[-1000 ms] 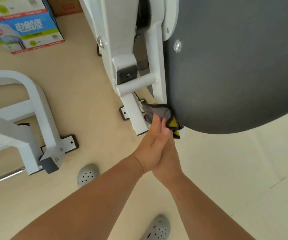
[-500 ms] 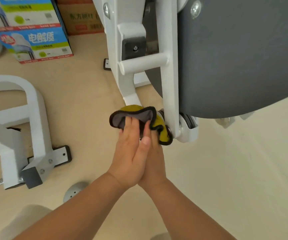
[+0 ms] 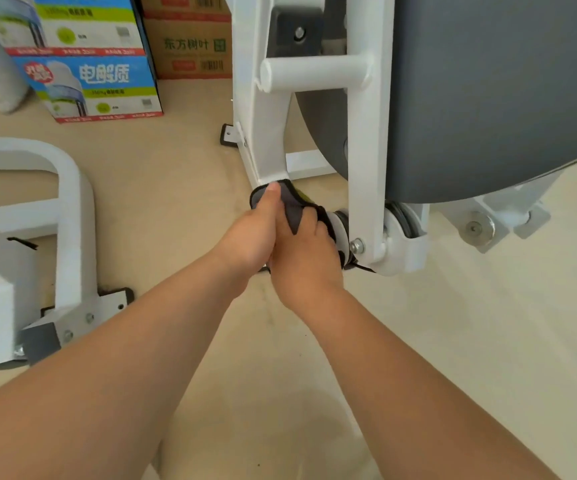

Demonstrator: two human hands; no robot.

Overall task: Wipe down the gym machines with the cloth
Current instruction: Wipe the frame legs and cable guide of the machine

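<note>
A white gym machine frame (image 3: 366, 140) with a large dark grey disc cover (image 3: 494, 84) fills the upper right. A grey and yellow cloth (image 3: 294, 207) is wrapped around the low end of the frame's left strut (image 3: 266, 147), beside the pivot. My left hand (image 3: 252, 233) holds the cloth from the left, its thumb lying along the top edge. My right hand (image 3: 306, 258) grips the cloth from the right, fingers curled over it. The two hands touch each other. Most of the cloth is hidden under them.
A second white machine frame (image 3: 68, 216) with a bolted foot stands at the left. Blue drink cartons (image 3: 89, 84) and a brown cardboard box (image 3: 190, 46) sit on the beige floor at the back. A bolt (image 3: 356, 245) and a pulley (image 3: 401, 220) lie right of the hands.
The view has moved closer and lower on the frame. Both hands slid the cloth onto the bottom of the left strut and curled round it; earlier the fingers lay flatter.
</note>
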